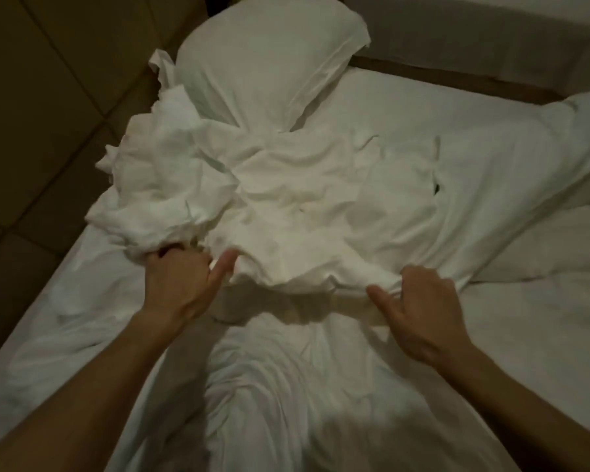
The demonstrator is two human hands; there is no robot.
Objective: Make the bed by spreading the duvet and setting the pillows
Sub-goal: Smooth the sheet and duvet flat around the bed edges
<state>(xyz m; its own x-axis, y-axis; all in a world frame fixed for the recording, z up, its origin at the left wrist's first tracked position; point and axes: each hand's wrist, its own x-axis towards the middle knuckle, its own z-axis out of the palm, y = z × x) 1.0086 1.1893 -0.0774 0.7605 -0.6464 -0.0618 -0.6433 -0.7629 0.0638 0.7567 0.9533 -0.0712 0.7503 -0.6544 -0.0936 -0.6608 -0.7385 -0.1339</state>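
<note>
I am gripping the crumpled duvet [286, 199] along its near edge with both hands, judged as a hold for pulling it flat across the bed [491, 335]. The left hand [181, 281] is curling its fingers [166, 253] round a bunched fold, thumb extended and lying against the fabric. The right hand [419, 311] is pinching the edge, fingers tucked into the cloth, thumb pointing left beneath it. The duvet is heaping just beyond both sets of fingertips, bunched thickest beyond the left fingers. One pillow [269, 59] is lying well beyond the left hand's fingers, overlapped by the heap; setting it is not yet done.
</note>
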